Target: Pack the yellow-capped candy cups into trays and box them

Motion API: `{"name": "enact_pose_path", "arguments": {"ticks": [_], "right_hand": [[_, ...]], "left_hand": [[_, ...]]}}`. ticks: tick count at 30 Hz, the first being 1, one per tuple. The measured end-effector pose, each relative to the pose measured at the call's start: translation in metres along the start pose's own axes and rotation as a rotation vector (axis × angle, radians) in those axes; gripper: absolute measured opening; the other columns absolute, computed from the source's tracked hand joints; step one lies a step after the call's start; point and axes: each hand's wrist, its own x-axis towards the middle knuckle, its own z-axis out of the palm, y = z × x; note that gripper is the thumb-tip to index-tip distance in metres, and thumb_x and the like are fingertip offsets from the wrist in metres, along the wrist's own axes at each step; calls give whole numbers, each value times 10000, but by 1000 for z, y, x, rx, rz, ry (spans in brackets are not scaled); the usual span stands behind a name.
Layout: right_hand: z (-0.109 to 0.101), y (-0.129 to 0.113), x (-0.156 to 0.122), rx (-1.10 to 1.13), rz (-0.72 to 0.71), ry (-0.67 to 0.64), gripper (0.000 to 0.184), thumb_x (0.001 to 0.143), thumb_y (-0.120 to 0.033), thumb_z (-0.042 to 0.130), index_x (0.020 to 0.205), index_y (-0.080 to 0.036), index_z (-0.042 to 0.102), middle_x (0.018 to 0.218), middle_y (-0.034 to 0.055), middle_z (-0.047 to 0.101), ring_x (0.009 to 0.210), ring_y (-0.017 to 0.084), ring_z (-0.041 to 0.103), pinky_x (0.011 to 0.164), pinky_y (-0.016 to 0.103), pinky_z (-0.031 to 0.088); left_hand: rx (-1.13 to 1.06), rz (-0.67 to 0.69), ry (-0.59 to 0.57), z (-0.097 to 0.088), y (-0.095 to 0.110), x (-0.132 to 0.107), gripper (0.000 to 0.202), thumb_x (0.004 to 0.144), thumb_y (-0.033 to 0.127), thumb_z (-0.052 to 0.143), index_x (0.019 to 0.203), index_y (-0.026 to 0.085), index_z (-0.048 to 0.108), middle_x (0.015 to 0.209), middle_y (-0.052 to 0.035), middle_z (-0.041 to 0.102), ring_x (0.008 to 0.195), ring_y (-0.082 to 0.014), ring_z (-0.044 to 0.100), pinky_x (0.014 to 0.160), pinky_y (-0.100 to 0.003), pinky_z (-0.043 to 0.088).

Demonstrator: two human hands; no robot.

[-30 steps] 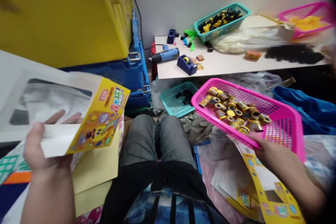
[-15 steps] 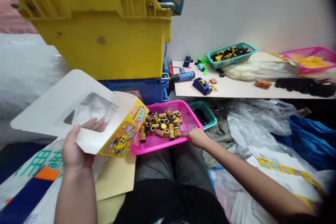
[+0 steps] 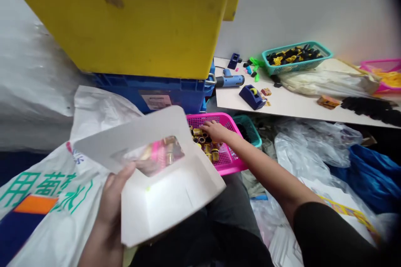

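Observation:
My left hand [image 3: 114, 196] grips a white-lined cardboard box [image 3: 166, 208] by its side, thumb at the edge of its clear window. The box is tilted with its open inside facing me, and some fingers show blurred through the window. My right hand [image 3: 216, 130] is over the pink basket [image 3: 232, 169], its fingers apart and touching or just above the small yellow-and-black cylinders [image 3: 207, 149]. No cylinder shows in that hand. The box hides the left part of the basket.
A large yellow crate [image 3: 125, 21] stands on a blue crate [image 3: 125, 91] ahead. On the white table [image 3: 232, 98] are a tape dispenser [image 3: 252, 96], a blue heat gun [image 3: 230, 80] and a teal basket [image 3: 297, 58] of black-and-yellow pieces. Plastic bags [image 3: 300, 162] lie below.
My right hand has left the pink basket's near rim and reached in over the cylinders. My left hand has brought the box right and closer, turning its inside toward me. The view has shifted.

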Motion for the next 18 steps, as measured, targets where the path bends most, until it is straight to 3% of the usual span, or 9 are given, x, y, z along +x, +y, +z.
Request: {"name": "enact_pose_path", "arguments": {"ticks": [2,4,6,8,11,13,15,18], "right_hand": [[1,4,13,5,-19,-23,347,706,-10,651,1024,-127,724,1154,136,697,1158,274,565,1078,402,374],[-3,3,8,21,-1,-14,274,722,-68,661,990,-95,709,1057,145,708,1098,275,586,1040,407,413],[-16,-2,-17,55,26,12,331,777,-168,647,1096,-79,663,1069,143,693,1043,263,606,965,401,471],[-39,-12,-60,199,-6,33,426,849,-304,601,1234,-123,602,1127,109,675,1009,235,626,902,383,510],[-84,-37,-138,546,-65,-36,481,911,-499,506,1322,-255,565,1093,46,677,925,201,662,805,351,544],[-103,-61,-180,598,-31,-203,466,899,-538,516,1277,-276,593,985,50,687,828,192,671,711,318,553],[-99,-90,-199,543,-39,-313,412,868,-519,575,1192,-271,627,948,60,688,789,197,668,670,305,558],[-56,-141,-186,347,-178,-362,228,872,-328,584,1068,-248,667,988,61,693,835,209,670,727,321,562]], "left_hand": [[70,-122,-129,-5,-10,-6,589,598,552,844,1018,147,759,799,-109,779,767,-351,750,559,-347,589],[150,-211,-302,-9,-24,-10,625,579,597,850,1008,149,771,789,-118,777,753,-362,745,568,-369,591],[228,-270,-479,-12,-38,-15,611,621,647,811,995,164,784,882,-124,786,835,-371,740,676,-410,608],[310,-282,-585,-13,-52,-21,587,698,673,748,1021,185,785,1001,-116,783,964,-375,721,820,-440,593],[393,-206,-563,-17,-69,-25,624,731,716,689,1038,181,784,1090,-111,769,1078,-380,684,976,-466,527],[406,-149,-501,-21,-79,-24,675,711,749,674,1031,165,786,1126,-120,758,1110,-386,667,1022,-474,495],[394,-105,-476,-25,-84,-21,694,700,754,674,1033,156,786,1150,-123,750,1135,-385,654,1039,-467,482],[379,-33,-504,-28,-83,-20,669,704,740,681,1024,162,788,1132,-105,756,1170,-378,634,1065,-458,463]]}}
